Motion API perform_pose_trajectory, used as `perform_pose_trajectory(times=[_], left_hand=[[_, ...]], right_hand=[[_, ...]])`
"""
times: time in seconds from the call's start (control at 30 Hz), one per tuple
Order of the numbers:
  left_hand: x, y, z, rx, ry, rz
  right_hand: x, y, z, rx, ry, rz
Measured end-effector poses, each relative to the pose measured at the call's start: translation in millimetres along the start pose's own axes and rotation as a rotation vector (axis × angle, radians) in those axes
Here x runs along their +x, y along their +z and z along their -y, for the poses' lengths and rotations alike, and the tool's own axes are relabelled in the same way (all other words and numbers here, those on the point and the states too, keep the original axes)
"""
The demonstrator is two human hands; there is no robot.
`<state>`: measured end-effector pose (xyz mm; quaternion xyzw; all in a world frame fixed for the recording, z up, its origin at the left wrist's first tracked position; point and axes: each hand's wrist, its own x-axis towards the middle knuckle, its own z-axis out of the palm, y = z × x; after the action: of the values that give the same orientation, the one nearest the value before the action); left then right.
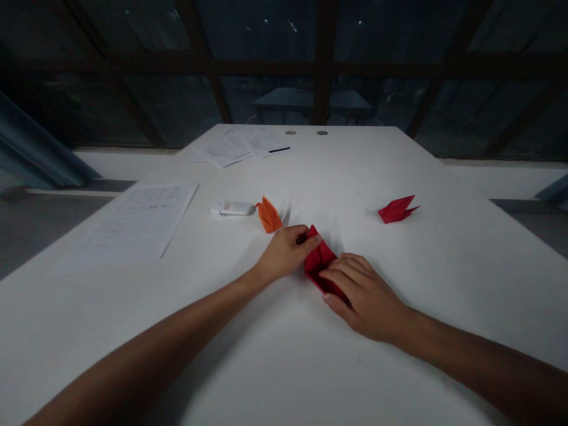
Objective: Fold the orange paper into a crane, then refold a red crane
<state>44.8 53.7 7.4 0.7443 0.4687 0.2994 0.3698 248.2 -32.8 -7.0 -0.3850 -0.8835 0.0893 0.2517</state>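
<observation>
Head view first, and only: looks like mid-fold on a red folded paper (pixel 320 254) in the middle of the white table (pixel 444 266), smack between both hands. Looks pinched near the far corner by thumb and fingers of the left hand (pixel 286 251); has the fingers of the right hand (pixel 366 296) over its near end, dipping into the fold. Can't tell about the right grip: maybe clamped, maybe just pressing. At a guess, calls for a steady left pinch and a careful press along the crease. Now counting: one red folded paper in hand, one loose red bird (pixel 396 209), one orange bird (pixel 268 215), one white handset (pixel 233 208), one black stick (pixel 279 149). Can't count the written sheets (pixel 142 219), too overlapped.
</observation>
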Motion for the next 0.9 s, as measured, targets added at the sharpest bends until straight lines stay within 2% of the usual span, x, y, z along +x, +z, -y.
perform_pose_trajectory(times=[0.2, 0.37, 0.53, 0.6, 0.77, 0.9], left_hand=[[2, 1.5, -1, 0.022, 0.017, -0.04], [2, 0.6, 8, -0.041, 0.073, -0.041], [0, -9.2, 15, -0.144, 0.179, 0.141], [-1, -12.5, 16, -0.145, 0.199, 0.181], [0, -15.1, 18, -0.201, 0.137, 0.209], [1, -21.4, 20, -0.286, 0.113, 0.277]], right_hand=[[-3, 0, 6, -0.118, -0.09, -0.006], [-6, 5, 9, -0.146, -0.03, -0.031], [-4, 7, 5, -0.071, 0.038, -0.085], [-4, 7, 4, -0.047, 0.047, -0.104], [-6, 9, 4, -0.044, 0.067, -0.102], [-6, 9, 3, -0.037, 0.056, -0.084]])
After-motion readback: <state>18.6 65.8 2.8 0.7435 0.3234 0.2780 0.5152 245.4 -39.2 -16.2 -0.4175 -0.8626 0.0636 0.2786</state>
